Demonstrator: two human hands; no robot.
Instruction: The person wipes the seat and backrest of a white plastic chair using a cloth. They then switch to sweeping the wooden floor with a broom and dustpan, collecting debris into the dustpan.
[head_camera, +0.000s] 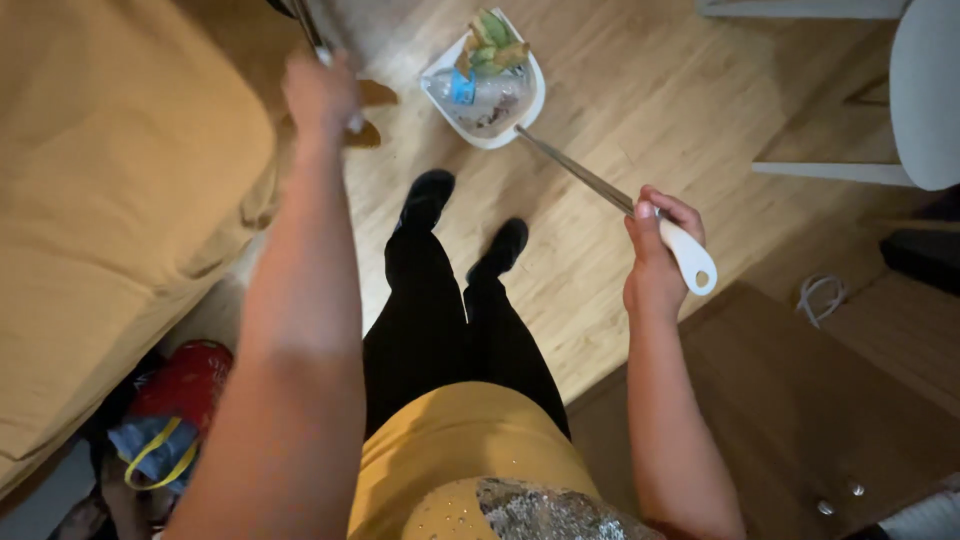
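Bed cover (110, 190): mustard yellow, fills the left side.
Floor (640, 110): pale wood boards.
Red package (185, 380): rounded, low left beside the bed, blue and yellow bag under it.
Dustpan (487, 85): white, on the floor ahead of the feet, holding a clear plastic bottle with a blue label and green scraps.
Dustpan handle (590, 185): long metal rod, white grip; runs diagonally from the pan, upper left, to lower right.
Right hand (655, 255): fingers wrapped round the grip.
Left hand (320, 95): closed on a thin pole (308, 30).

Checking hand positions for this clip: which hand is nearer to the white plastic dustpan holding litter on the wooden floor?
Left. The left hand grips a thin handle just left of the white plastic dustpan. The right hand holds the white grip of the pan's long metal handle, further back.
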